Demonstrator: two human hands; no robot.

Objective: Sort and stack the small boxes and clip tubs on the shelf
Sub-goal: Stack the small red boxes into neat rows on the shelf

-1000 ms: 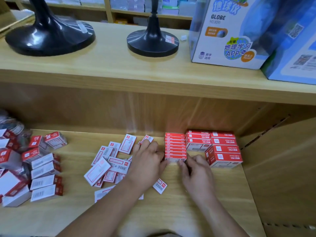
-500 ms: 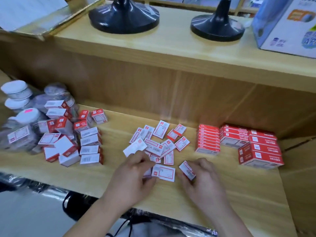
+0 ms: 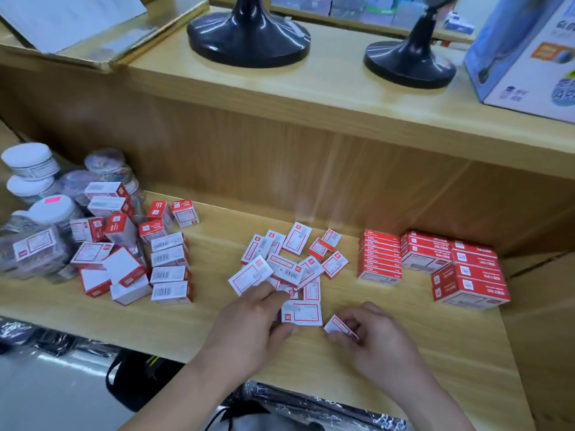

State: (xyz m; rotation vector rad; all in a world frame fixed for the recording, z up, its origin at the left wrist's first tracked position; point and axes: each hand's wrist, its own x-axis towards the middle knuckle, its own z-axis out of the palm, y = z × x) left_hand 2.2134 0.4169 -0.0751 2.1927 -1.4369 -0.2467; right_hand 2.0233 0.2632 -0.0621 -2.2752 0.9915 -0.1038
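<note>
Pinching – right hand (image 3: 373,340): a small flat box (image 3: 337,325), near the shelf (image 3: 186,325) front.
Left hand (image 3: 255,325): thumb and fingers grasp the edge of a white flat box (image 3: 303,312).
Loose pile (image 3: 289,265): mid-shelf, just behind both hands.
Red stacks (image 3: 379,259): neat, at right.
Clip tubs (image 3: 31,169): far left – among jumbled boxes.

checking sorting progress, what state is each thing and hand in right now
left hand, grips a white box
right hand, pinches a small box
loose boxes, scattered, unsorted
flat red boxes, one neat stack
larger red boxes, stacked neatly
clip tubs, lids on, bunched at left
</note>
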